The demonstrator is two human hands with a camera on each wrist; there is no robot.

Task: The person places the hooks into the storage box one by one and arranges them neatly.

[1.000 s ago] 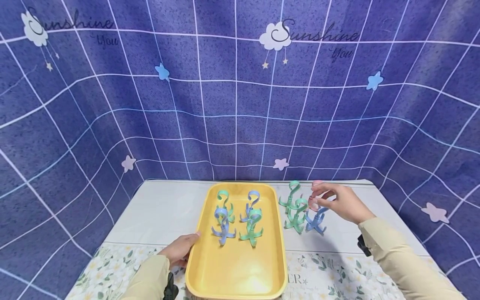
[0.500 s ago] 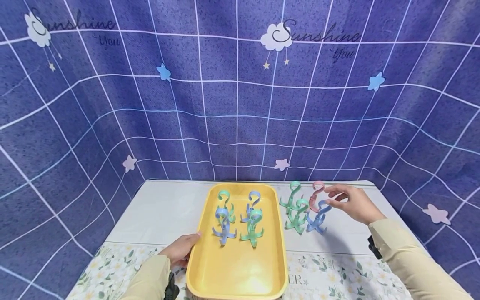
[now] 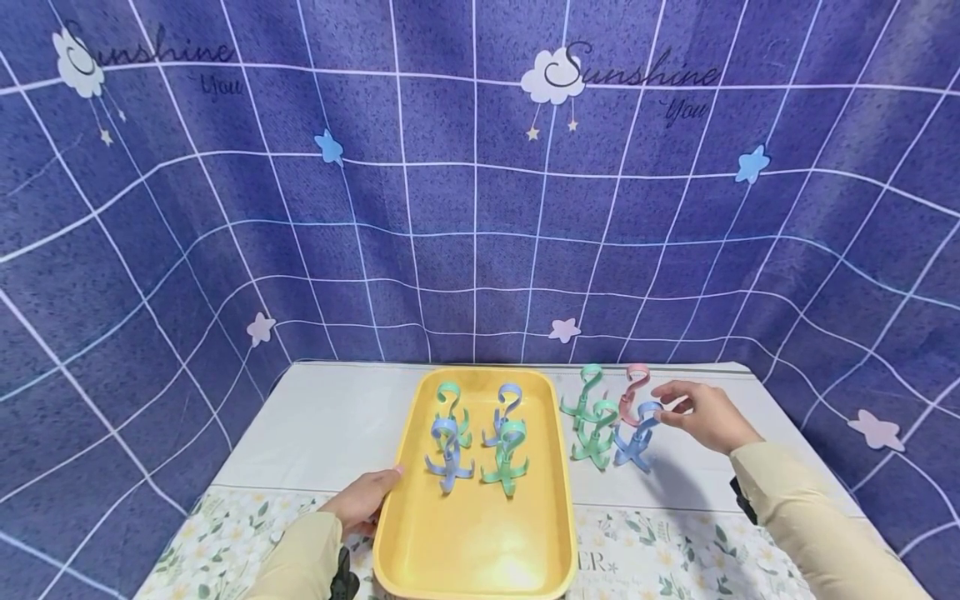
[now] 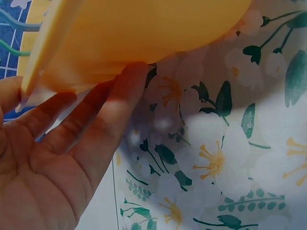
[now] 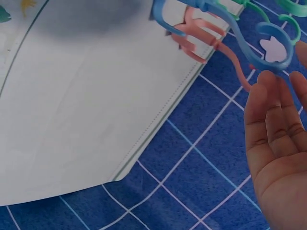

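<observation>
Right hand [image 3: 703, 414] hovers over the worktop [image 3: 330, 425], fingers relaxed and apart; fingertips [image 5: 268, 93] at the top loop of the blue hook [image 3: 634, 435], touching or just short of it, cannot tell which. Pink hook [image 3: 636, 392] stands just beyond the fingertips, two green hooks [image 3: 592, 417] just past the blue one, away from the palm. Left hand [image 3: 365, 498] lies flat, fingers straight, against the near side wall of the yellow tray [image 3: 420, 542]. Four more hooks [image 3: 477, 433], blue and green, stand upright in the tray ahead of that hand.
</observation>
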